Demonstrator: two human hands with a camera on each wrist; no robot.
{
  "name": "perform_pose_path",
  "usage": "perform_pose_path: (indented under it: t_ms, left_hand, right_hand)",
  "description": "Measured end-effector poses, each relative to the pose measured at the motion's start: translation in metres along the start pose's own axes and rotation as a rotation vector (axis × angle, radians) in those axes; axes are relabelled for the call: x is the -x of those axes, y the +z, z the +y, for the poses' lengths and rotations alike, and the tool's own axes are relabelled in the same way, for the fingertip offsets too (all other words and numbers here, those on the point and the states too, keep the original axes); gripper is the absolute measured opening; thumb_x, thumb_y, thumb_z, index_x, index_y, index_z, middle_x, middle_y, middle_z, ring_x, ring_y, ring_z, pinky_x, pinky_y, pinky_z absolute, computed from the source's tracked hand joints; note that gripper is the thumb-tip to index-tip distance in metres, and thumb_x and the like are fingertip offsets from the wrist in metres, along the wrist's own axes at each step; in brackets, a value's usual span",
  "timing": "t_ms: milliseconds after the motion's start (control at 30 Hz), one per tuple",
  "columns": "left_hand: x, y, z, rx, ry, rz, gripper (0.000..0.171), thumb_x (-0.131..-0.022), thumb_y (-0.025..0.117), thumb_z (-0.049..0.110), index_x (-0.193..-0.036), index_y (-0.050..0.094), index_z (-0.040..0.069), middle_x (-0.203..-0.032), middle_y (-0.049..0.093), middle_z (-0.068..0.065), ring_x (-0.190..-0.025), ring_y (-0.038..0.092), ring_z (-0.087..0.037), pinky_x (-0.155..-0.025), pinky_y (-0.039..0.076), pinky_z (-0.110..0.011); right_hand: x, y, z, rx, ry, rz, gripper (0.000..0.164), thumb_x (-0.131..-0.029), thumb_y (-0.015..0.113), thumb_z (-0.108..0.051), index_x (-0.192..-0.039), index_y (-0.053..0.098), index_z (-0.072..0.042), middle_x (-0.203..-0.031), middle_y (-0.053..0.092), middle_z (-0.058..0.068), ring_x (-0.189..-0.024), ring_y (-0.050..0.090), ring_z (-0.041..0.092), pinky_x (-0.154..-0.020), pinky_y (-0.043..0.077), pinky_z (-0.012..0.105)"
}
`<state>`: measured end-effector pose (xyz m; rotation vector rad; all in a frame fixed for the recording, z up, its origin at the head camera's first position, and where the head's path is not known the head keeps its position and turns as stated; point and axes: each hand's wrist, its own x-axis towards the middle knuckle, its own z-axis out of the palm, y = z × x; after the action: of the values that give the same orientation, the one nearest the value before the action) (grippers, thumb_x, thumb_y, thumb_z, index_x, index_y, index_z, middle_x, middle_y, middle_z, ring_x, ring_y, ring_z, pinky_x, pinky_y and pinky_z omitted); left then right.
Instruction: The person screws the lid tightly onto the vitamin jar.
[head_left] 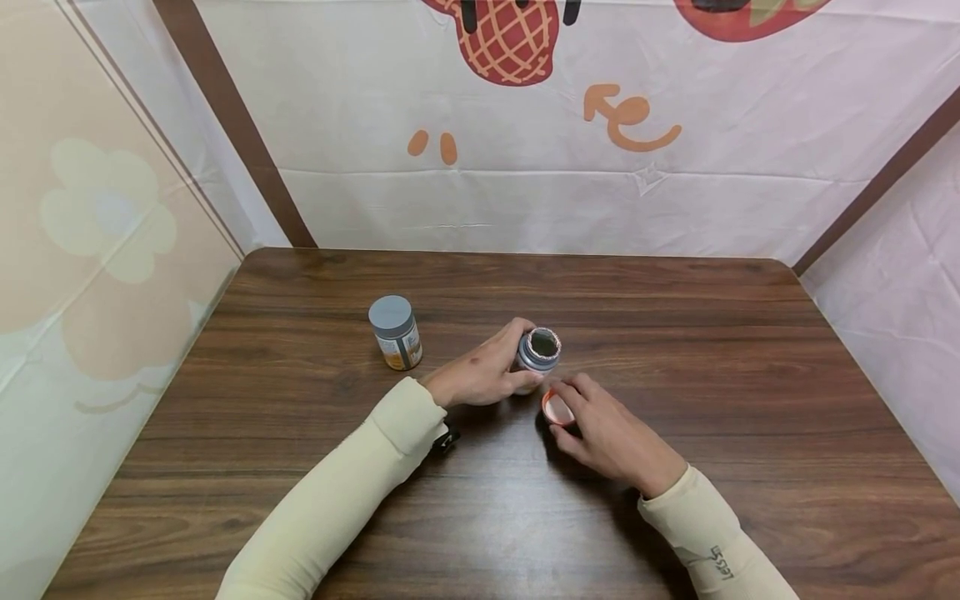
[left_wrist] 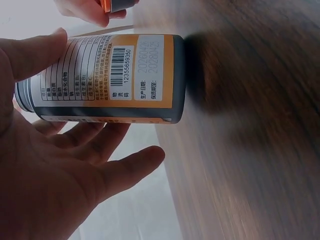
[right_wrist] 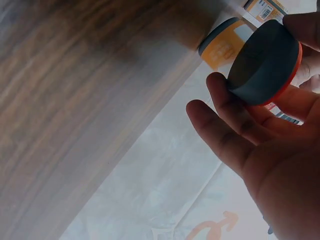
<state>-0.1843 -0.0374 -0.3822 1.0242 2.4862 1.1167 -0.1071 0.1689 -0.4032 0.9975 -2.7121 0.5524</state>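
Note:
My left hand [head_left: 487, 367] grips an uncapped jar [head_left: 539, 360], thumb on one side and fingers on the other. In the left wrist view the jar [left_wrist: 120, 75] shows a white-and-orange label with a barcode and dark edges. Its mouth faces up in the head view, with a ragged light ring round the rim. Just to the right and nearer me, my right hand [head_left: 615, 437] pinches a round lid [head_left: 559, 408] by its edge. The lid's pale inside with an orange-red rim faces up; its grey outside [right_wrist: 267, 65] appears in the right wrist view. Lid and jar are apart.
A second jar [head_left: 395, 333] with a grey lid on it stands upright, left of my left hand. The brown wooden table [head_left: 675, 333] ends at a printed white cloth [head_left: 525, 208] behind. A small black object [head_left: 446, 438] shows at the left cuff.

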Motion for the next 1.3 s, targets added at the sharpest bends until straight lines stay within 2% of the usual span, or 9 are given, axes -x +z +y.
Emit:
perform_pose_path:
  t_ms: [233, 567, 900, 1067, 1300]
  left_hand:
    - [0.006, -0.002, 0.0, -0.011, 0.022, -0.021, 0.05, -0.089, 0.065, 0.022, -0.127, 0.034, 0.011, -0.121, 0.043, -0.003, -0.111, 0.045, -0.011, -0.096, 0.037, -0.03]
    - [0.009, -0.003, 0.001, -0.043, 0.035, -0.037, 0.051, -0.088, 0.066, 0.023, -0.127, 0.035, 0.012, -0.121, 0.043, -0.002, -0.111, 0.044, -0.011, -0.096, 0.036, -0.03]
    - [0.013, -0.006, -0.001, -0.028, 0.039, -0.052, 0.052, -0.087, 0.067, 0.025, -0.127, 0.036, 0.012, -0.12, 0.042, -0.002, -0.109, 0.043, -0.011, -0.093, 0.038, -0.031]
    - [0.015, -0.007, -0.001, -0.026, 0.051, -0.046, 0.053, -0.086, 0.068, 0.025, -0.127, 0.036, 0.012, -0.12, 0.043, -0.002, -0.107, 0.043, -0.011, -0.093, 0.038, -0.031]
    - [0.014, -0.005, -0.001, -0.03, 0.075, -0.039, 0.053, -0.085, 0.07, 0.024, -0.126, 0.038, 0.012, -0.119, 0.043, -0.002, -0.106, 0.044, -0.011, -0.092, 0.038, -0.03]
  right_hand:
    - [0.0, -0.005, 0.002, 0.026, 0.019, 0.058, 0.047, -0.081, 0.065, -0.019, -0.12, 0.055, 0.004, -0.108, 0.052, 0.011, -0.092, 0.054, 0.02, -0.078, 0.047, 0.033]
    - [-0.001, -0.013, 0.003, 0.007, 0.08, 0.111, 0.048, -0.082, 0.066, -0.023, -0.121, 0.054, 0.002, -0.107, 0.054, 0.011, -0.098, 0.051, 0.023, -0.083, 0.045, 0.037]
    - [-0.005, -0.019, 0.006, 0.002, 0.027, 0.263, 0.067, -0.068, 0.082, -0.017, -0.121, 0.049, 0.008, -0.1, 0.06, 0.017, -0.091, 0.052, 0.028, -0.074, 0.048, 0.038]
    - [-0.008, -0.021, 0.007, 0.011, 0.025, 0.29, 0.069, -0.066, 0.084, -0.016, -0.121, 0.049, 0.007, -0.099, 0.059, 0.015, -0.088, 0.052, 0.026, -0.071, 0.047, 0.036]
    - [-0.011, -0.022, 0.008, 0.012, -0.024, 0.308, 0.07, -0.067, 0.083, -0.015, -0.122, 0.048, 0.008, -0.101, 0.058, 0.015, -0.088, 0.052, 0.025, -0.07, 0.047, 0.037]
